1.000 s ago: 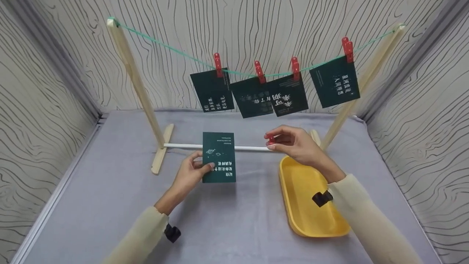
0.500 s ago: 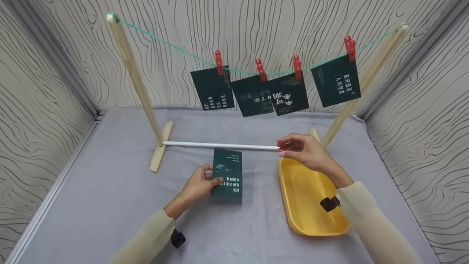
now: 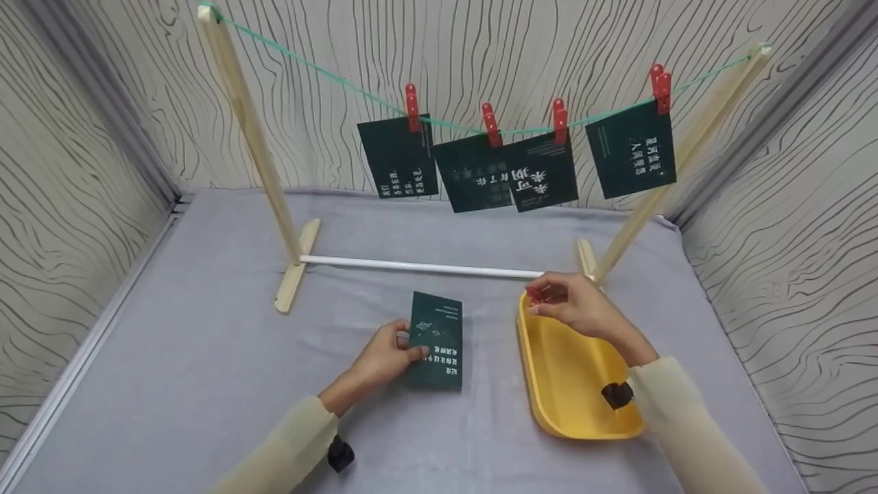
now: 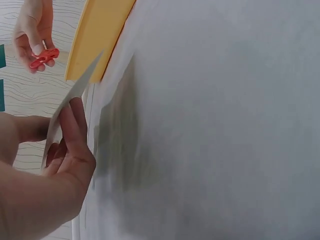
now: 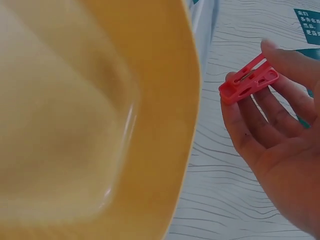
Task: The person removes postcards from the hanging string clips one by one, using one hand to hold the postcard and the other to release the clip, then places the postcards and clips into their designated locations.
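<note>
My left hand point(image 3: 384, 353) pinches a dark green card point(image 3: 439, 329) with white print by its left edge, thumb on the printed face. The left wrist view shows the card's pale back point(image 4: 75, 90), with fingers behind it. A red clothespin point(image 5: 248, 82) is held between the thumb and fingers of my right hand point(image 3: 579, 309), above the far left corner of the yellow tray point(image 3: 531, 384). Beyond the hands, several green cards point(image 3: 398, 158) hang from a green string point(image 3: 309, 65), each under a red clothespin point(image 3: 412, 110).
Two wooden posts point(image 3: 250, 137) carry the string, and a white rod point(image 3: 418, 266) joins their feet low down. Grey cloth point(image 3: 226, 384) covers the table. Panels with wavy lines point(image 3: 521, 41) stand behind and at both sides.
My left hand has brought the card nearer to me and somewhat right. The right hand, still holding the clothespin, has moved right and down toward the yellow tray.
</note>
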`<state>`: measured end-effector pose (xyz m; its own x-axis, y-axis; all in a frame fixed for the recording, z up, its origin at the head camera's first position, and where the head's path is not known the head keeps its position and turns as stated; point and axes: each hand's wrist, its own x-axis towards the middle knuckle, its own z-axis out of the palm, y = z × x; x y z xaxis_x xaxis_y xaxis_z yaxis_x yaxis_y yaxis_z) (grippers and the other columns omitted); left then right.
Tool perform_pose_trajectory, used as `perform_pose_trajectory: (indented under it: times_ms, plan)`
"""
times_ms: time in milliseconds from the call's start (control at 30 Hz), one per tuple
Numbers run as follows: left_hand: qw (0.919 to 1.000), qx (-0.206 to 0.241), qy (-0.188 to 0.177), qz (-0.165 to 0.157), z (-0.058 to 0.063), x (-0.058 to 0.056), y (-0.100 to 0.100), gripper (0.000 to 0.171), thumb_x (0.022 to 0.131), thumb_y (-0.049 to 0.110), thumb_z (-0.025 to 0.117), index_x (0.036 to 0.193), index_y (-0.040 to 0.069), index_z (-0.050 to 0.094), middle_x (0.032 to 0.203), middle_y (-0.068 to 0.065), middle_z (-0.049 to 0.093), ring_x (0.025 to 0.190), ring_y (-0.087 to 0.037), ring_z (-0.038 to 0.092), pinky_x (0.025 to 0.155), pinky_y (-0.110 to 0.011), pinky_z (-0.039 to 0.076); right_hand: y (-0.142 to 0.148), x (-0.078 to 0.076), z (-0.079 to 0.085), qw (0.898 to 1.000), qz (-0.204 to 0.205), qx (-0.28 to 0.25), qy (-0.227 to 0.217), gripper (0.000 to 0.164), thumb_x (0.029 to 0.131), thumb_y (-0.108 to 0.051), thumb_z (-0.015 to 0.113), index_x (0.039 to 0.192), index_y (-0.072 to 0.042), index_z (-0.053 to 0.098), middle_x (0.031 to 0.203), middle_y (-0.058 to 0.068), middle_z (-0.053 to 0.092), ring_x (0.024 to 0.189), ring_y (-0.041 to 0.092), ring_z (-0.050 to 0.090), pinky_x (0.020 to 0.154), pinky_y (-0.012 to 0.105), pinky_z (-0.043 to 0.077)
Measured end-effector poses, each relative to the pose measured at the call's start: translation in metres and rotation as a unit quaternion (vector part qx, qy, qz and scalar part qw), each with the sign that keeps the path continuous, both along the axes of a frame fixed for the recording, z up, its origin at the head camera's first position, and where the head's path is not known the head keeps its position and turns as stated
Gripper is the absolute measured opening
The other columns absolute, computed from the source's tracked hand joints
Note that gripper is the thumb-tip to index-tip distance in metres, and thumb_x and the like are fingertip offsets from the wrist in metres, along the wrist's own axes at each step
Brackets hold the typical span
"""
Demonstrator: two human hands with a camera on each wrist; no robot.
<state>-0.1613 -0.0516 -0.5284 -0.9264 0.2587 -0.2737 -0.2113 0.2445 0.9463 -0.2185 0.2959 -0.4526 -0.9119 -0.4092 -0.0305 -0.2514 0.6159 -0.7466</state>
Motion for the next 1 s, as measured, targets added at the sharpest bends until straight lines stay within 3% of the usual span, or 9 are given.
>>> perform_pose_trajectory:
  times_ms: [367, 500, 600, 700, 767, 867, 1000]
  plan:
    - [0.9999, 0.016, -0.001, -0.003, -0.01, 0.004, 0.005, 0.025, 0.097, 0.005, 0.07, 0.119, -0.003, 0.06, 0.098, -0.015, 0.08, 0.085, -0.016, 0.077, 0.07, -0.028, 0.059, 0.005, -0.005, -0.02, 0.992, 0.03, 0.118, -0.006, 0.029, 0.093, -0.007, 0.078, 0.122, -0.005, 0.074, 0.113, 0.014, 0.075, 0.1, 0.024, 0.068, 0.098, 0.051, 0.061]
    - [0.9999, 0.01, 0.007, 0.001, -0.012, 0.002, 0.007, 0.024, 0.097, 0.003, 0.071, 0.117, -0.004, 0.06, 0.097, -0.017, 0.079, 0.085, -0.017, 0.077, 0.069, -0.029, 0.061, 0.005, -0.007, -0.026, 0.986, 0.043, 0.159, 0.013, 0.022, 0.093, -0.005, 0.077, 0.115, -0.005, 0.074, 0.1, 0.008, 0.072, 0.092, 0.02, 0.061, 0.089, 0.042, 0.059]
    - [0.9999, 0.01, 0.009, 0.001, -0.016, 0.002, 0.009, 0.024, 0.096, 0.003, 0.071, 0.116, -0.005, 0.061, 0.096, -0.018, 0.079, 0.084, -0.018, 0.077, 0.071, -0.03, 0.062, 0.005, -0.008, -0.031, 0.982, 0.055, 0.178, 0.026, 0.013, 0.092, -0.001, 0.077, 0.104, -0.005, 0.073, 0.086, 0.002, 0.063, 0.083, 0.017, 0.056, 0.078, 0.032, 0.052]
    - [1.0, 0.004, 0.008, 0.002, -0.018, 0.001, 0.01, 0.023, 0.096, 0.003, 0.072, 0.115, -0.004, 0.062, 0.096, -0.017, 0.079, 0.083, -0.017, 0.077, 0.07, -0.03, 0.062, 0.005, -0.009, -0.036, 0.978, 0.062, 0.195, 0.041, 0.012, 0.091, 0.002, 0.074, 0.099, -0.005, 0.072, 0.081, 0.001, 0.059, 0.079, 0.017, 0.055, 0.074, 0.03, 0.047]
    - [1.0, 0.001, 0.007, 0.001, -0.018, 0.0, 0.01, 0.022, 0.096, 0.004, 0.072, 0.114, -0.004, 0.062, 0.096, -0.016, 0.079, 0.083, -0.016, 0.077, 0.069, -0.029, 0.061, 0.004, -0.01, -0.037, 0.976, 0.06, 0.207, 0.043, 0.015, 0.091, 0.003, 0.072, 0.103, -0.006, 0.073, 0.085, 0.003, 0.064, 0.081, 0.018, 0.057, 0.077, 0.033, 0.053]
    - [1.0, -0.006, 0.004, 0.001, -0.019, -0.001, 0.01, 0.021, 0.096, 0.005, 0.072, 0.113, -0.003, 0.063, 0.096, -0.015, 0.079, 0.082, -0.015, 0.076, 0.068, -0.027, 0.06, 0.002, -0.011, -0.038, 0.974, 0.047, 0.22, 0.038, 0.023, 0.093, 0.004, 0.069, 0.113, -0.006, 0.075, 0.101, 0.007, 0.073, 0.09, 0.021, 0.062, 0.093, 0.045, 0.061]
    - [1.0, -0.008, 0.004, 0.004, -0.021, -0.002, 0.01, 0.021, 0.097, 0.005, 0.072, 0.113, -0.003, 0.063, 0.096, -0.014, 0.079, 0.082, -0.014, 0.075, 0.07, -0.028, 0.061, 0.002, -0.011, -0.04, 0.97, 0.043, 0.236, 0.043, 0.027, 0.095, 0.003, 0.068, 0.119, -0.006, 0.075, 0.116, 0.011, 0.076, 0.101, 0.026, 0.065, 0.106, 0.055, 0.057]
